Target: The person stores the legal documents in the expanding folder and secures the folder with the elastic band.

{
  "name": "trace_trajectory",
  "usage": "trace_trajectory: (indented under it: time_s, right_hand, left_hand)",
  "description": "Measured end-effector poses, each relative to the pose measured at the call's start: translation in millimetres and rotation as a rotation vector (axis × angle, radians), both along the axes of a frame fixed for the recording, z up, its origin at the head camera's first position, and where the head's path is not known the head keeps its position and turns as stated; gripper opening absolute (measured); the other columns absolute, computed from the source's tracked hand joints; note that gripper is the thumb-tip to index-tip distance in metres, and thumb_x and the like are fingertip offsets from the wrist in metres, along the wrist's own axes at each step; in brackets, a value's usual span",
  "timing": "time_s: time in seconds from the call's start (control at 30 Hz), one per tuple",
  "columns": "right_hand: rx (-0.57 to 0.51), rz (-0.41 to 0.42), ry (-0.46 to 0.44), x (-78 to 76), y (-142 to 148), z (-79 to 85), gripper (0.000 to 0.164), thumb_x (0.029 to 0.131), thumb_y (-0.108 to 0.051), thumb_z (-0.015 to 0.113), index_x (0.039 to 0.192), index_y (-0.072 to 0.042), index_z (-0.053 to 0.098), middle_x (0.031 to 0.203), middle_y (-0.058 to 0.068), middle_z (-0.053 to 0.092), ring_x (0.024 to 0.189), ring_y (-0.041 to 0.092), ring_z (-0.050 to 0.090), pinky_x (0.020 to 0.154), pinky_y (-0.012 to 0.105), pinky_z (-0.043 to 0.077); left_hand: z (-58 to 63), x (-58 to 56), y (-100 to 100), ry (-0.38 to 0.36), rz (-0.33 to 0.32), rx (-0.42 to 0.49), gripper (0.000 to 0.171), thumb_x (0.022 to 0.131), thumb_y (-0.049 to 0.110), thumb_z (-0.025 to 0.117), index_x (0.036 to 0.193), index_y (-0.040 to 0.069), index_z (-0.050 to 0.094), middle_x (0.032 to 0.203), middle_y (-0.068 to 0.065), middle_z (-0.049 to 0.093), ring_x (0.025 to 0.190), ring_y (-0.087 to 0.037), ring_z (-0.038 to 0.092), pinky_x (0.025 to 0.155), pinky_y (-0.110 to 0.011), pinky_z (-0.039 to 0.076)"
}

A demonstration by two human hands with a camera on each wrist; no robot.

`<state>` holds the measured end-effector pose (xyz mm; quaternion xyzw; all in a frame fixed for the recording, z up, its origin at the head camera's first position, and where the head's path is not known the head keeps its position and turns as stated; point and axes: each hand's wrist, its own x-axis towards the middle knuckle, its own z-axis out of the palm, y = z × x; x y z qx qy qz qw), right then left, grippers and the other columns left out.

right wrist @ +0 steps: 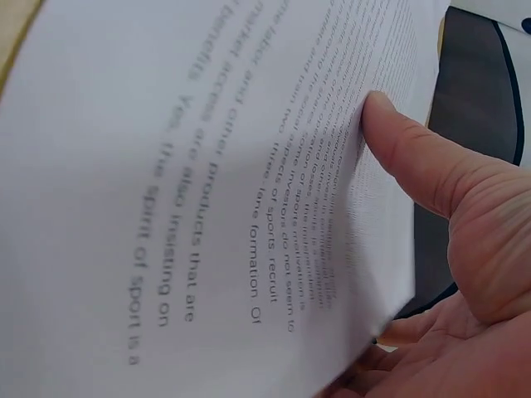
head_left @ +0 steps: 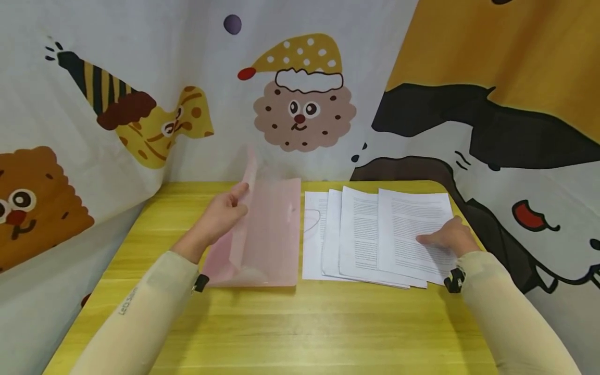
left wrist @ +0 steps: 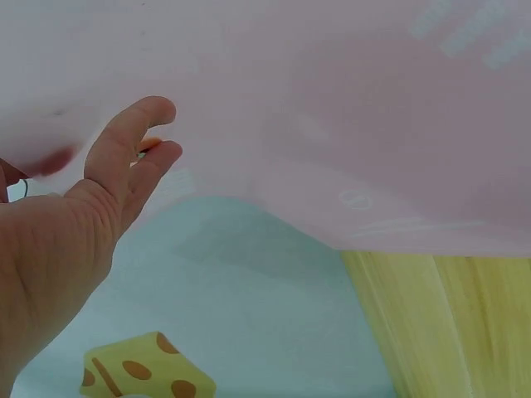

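A pink translucent plastic folder lies on the table with its front cover raised on the left. My left hand grips the lifted cover by its edge; through the plastic a blurred reddish fingertip shows in the left wrist view. To the right of the folder, several white printed sheets overlap in a fanned row. The rightmost sheet is pinched at its right edge by my right hand. In the right wrist view the thumb presses on the printed face while the other fingers reach beneath the paper.
The yellow wood-grain table ends at a rounded right corner. A white curtain with cartoon prints hangs along its back and both sides. A pencilled loop marks the leftmost sheet. A dark wrist camera sits on the right sleeve.
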<state>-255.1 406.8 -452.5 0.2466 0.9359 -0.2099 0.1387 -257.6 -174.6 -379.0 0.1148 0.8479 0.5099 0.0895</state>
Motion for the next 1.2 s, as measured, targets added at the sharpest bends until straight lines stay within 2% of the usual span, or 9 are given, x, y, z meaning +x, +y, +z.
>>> trace_trajectory:
  time_s: [0.1,0.17,0.27,0.4,0.53,0.7,0.93,1.07,1.2]
  right_hand:
    - [-0.006,-0.007,-0.024,1.5,-0.1,3.2,0.145,0.081,-0.048,0.089,0.156,0.024,-0.013,0.14,0.053,0.038,0.117,0.056,0.05,0.107,0.067,0.049]
    - [-0.01,-0.018,-0.032,1.5,0.7,4.5,0.149,0.08,-0.049,0.09,0.157,0.022,-0.015,0.14,0.051,0.038,0.117,0.058,0.045,0.107,0.068,0.047]
    - [-0.023,-0.038,-0.003,4.2,8.4,4.8,0.144,0.082,-0.048,0.088,0.158,0.02,-0.013,0.143,0.049,0.034,0.117,0.058,0.04,0.108,0.071,0.044]
    - [-0.103,-0.035,0.114,8.6,25.1,5.0,0.123,0.094,-0.042,0.076,0.162,0.018,-0.007,0.156,0.049,0.025,0.125,0.057,0.042,0.113,0.072,0.04]
    - [-0.223,0.012,0.169,10.8,38.6,8.4,0.11,0.103,-0.043,0.063,0.167,-0.001,-0.016,0.171,0.042,0.003,0.141,0.06,0.034,0.119,0.075,0.031]
    - [-0.353,0.161,0.142,15.6,43.3,12.1,0.092,0.109,-0.039,0.056,0.169,-0.025,-0.012,0.173,0.038,0.01,0.122,0.041,0.061,0.1,0.048,0.057]
    - [-0.347,0.283,0.053,18.2,38.2,8.5,0.065,0.11,-0.028,0.055,0.167,-0.004,0.033,0.152,0.034,0.053,0.101,0.021,0.068,0.08,0.032,0.057]
    - [-0.259,0.28,0.058,19.4,36.6,6.4,0.062,0.109,-0.027,0.056,0.162,0.0,0.042,0.157,0.036,0.047,0.109,0.031,0.064,0.083,0.034,0.054]
    - [-0.216,0.258,0.104,24.2,32.6,12.0,0.059,0.107,-0.027,0.057,0.159,0.0,0.047,0.16,0.039,0.04,0.115,0.038,0.059,0.084,0.036,0.052]
  left_hand:
    - [-1.9,0.9,-0.2,0.003,-0.007,0.019,0.064,0.099,0.006,0.049,0.16,-0.009,0.039,0.177,-0.011,0.024,0.103,-0.021,0.059,0.055,-0.027,0.033]
    - [-3.4,1.1,-0.5,0.007,-0.005,0.025,0.064,0.098,0.006,0.048,0.16,-0.009,0.039,0.177,-0.011,0.025,0.127,-0.026,0.049,0.055,-0.027,0.032]
    - [-4.4,0.2,2.1,0.012,-0.005,0.02,0.067,0.098,0.006,0.049,0.162,-0.007,0.035,0.176,-0.012,0.027,0.085,-0.021,0.055,0.05,-0.028,0.028]
    - [-4.8,-1.3,5.7,0.015,-0.01,-0.002,0.069,0.098,0.007,0.05,0.165,-0.002,0.033,0.175,-0.011,0.028,0.048,-0.009,0.019,0.047,-0.025,0.027]
    - [-4.5,-1.7,7.3,0.023,-0.002,-0.026,0.071,0.098,0.009,0.05,0.166,0.0,0.031,0.175,-0.011,0.029,0.053,-0.012,0.028,0.05,-0.026,0.03]
    - [-5.8,-2.5,7.6,0.029,0.003,-0.038,0.063,0.098,0.009,0.051,0.158,-0.008,0.043,0.175,-0.011,0.03,0.061,-0.018,0.034,0.052,-0.026,0.031]
    - [-3.7,-1.1,6.2,0.0,-0.005,-0.03,0.065,0.099,0.01,0.05,0.162,-0.003,0.039,0.176,-0.005,0.027,0.047,-0.006,0.018,0.049,-0.025,0.027]
    - [-0.7,0.2,5.5,-0.014,-0.011,-0.03,0.069,0.099,0.01,0.05,0.165,0.003,0.034,0.177,-0.004,0.027,0.048,-0.008,0.02,0.049,-0.025,0.028]
    - [2.1,0.0,0.6,-0.031,-0.016,-0.025,0.069,0.1,0.011,0.051,0.167,0.007,0.033,0.177,-0.002,0.027,0.073,-0.016,0.049,0.055,-0.025,0.035]
